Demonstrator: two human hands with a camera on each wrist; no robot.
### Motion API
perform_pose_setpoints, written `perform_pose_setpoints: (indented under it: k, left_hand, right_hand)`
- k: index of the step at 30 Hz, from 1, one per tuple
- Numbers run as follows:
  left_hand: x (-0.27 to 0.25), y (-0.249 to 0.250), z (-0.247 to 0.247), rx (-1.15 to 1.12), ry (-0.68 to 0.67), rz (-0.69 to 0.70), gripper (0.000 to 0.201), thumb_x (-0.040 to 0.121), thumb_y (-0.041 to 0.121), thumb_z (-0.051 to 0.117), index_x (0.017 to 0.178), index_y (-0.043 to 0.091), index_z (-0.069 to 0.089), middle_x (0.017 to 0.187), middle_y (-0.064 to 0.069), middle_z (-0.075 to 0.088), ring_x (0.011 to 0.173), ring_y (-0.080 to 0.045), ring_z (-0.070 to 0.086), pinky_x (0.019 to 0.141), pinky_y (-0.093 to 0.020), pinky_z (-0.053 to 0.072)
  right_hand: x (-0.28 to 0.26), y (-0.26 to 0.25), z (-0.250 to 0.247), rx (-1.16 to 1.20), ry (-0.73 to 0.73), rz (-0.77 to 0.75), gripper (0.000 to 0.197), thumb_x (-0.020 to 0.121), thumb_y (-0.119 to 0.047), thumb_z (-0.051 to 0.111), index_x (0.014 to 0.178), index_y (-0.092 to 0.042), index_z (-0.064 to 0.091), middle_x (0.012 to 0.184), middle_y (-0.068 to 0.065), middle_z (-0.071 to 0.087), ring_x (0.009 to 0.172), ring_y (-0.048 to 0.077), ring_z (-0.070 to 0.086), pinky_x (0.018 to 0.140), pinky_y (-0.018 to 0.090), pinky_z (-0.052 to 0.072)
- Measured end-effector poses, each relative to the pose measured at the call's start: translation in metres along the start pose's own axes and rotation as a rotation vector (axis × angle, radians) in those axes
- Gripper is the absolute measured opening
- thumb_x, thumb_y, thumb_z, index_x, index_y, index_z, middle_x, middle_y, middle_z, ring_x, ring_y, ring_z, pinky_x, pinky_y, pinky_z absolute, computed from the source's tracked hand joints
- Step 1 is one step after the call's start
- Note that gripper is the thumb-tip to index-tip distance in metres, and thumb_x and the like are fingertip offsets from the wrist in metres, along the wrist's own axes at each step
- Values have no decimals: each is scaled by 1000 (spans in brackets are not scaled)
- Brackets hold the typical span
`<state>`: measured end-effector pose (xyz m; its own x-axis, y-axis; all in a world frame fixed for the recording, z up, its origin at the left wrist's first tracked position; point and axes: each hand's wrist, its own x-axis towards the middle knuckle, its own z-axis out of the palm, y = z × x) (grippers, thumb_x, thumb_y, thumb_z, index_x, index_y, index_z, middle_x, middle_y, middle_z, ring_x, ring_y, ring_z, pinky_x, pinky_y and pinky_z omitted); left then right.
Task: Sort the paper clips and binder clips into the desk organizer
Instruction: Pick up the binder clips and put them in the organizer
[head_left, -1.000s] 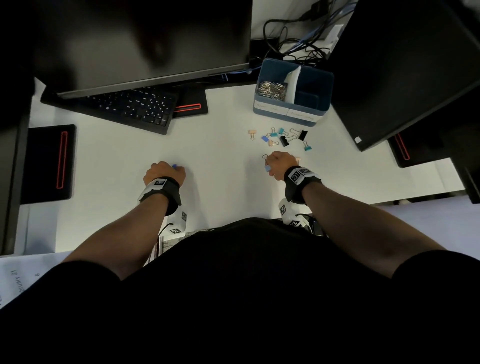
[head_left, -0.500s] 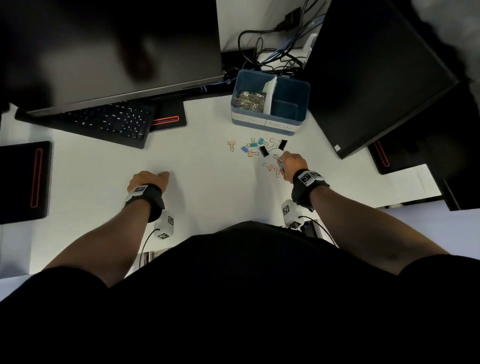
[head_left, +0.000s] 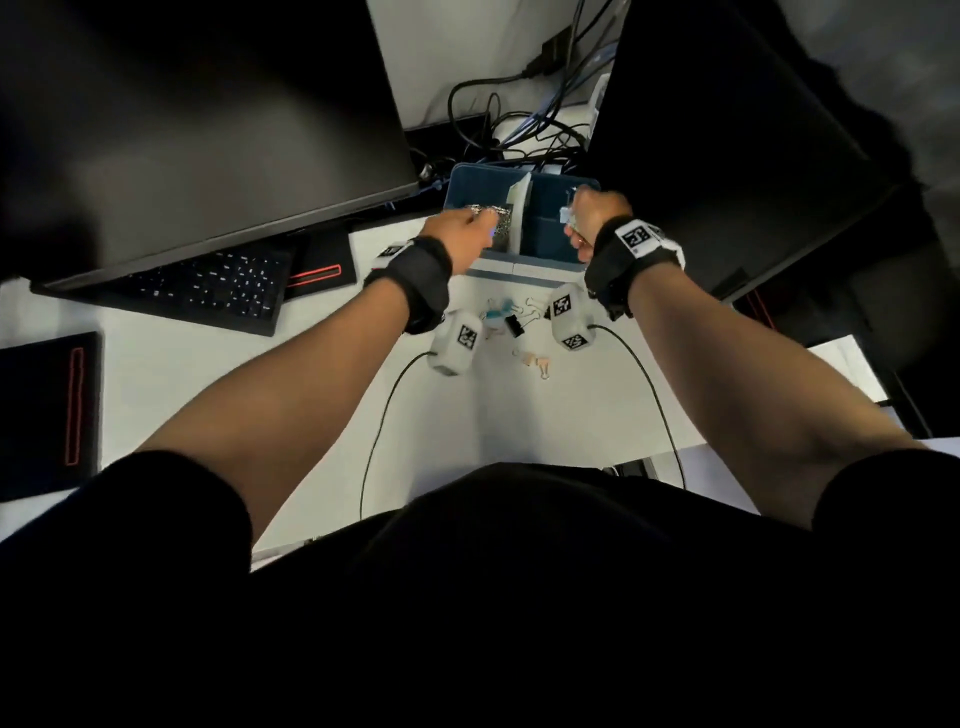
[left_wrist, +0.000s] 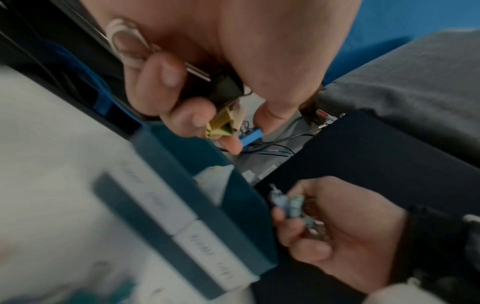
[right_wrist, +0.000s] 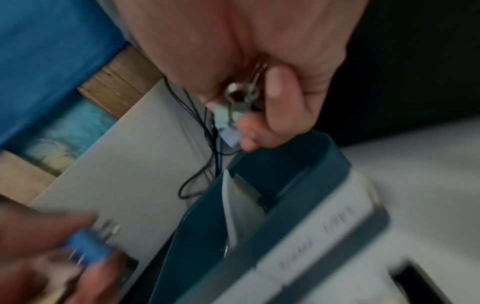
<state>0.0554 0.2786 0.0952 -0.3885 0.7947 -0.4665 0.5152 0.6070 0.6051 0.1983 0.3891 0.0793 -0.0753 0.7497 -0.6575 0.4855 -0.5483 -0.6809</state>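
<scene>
The left hand's (left_wrist: 197, 67) fingers (left_wrist: 155, 82) are curled around a small bunch of binder clips: a yellow clip (left_wrist: 221, 126) and a black clip (left_wrist: 223, 90) sit against the palm, and a blue clip (left_wrist: 252, 136) is pinched between thumb tip and a fingertip. A pale wire handle pokes out at the top of the fist. In the head view this hand (head_left: 457, 228) hangs above the left compartment of the organizer (head_left: 524, 262), over the heap of paper clips (head_left: 501, 228) there.

The right hand's (right_wrist: 259, 67) fingers (right_wrist: 285, 98) are also curled, gripping clips with silver handles; a mint clip (right_wrist: 228, 115) and a light blue clip (right_wrist: 230, 136) stick out below the fingertips. This hand (head_left: 597, 218) is held above the right side of the organizer, whose compartment looks dark inside; I cannot tell what lies in it.

The organizer is a teal box with a pale divider (head_left: 519, 213) between the two sides and white labels on its front wall; the writing is too blurred to read.

More binder clips (head_left: 511, 322) lie loose on the white desk (head_left: 260, 395) just in front of the organizer, between the two wrists, among them black, blue and peach ones. A keyboard (head_left: 208, 286) lies to the left under a dark monitor (head_left: 182, 130), and cables (head_left: 519, 130) tangle behind the organizer.
</scene>
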Motion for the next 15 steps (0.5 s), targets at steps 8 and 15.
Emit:
perform_pose_setpoints:
  k: [8,15]
  left_hand:
    - [59,66,34,-84,-88,-12,36,94,39,43,113,14,60,116,-9,64,79,-22,60,58,-25,50]
    - [65,74,59,94,-14,120,39,96,34,43,130,18,52,128,-10,60,116,-27,56,96,-25,44]
  right_hand:
    - [19,-14,-17,170,-51,-34,42,96,-34,36,122,-6,54,127,20,57,115,36,59,63,33,54]
    - [13,25,-39,35,146,-195,41,88,-34,43,51,-21,55,46,-7,54,55,20,52,65,34,45]
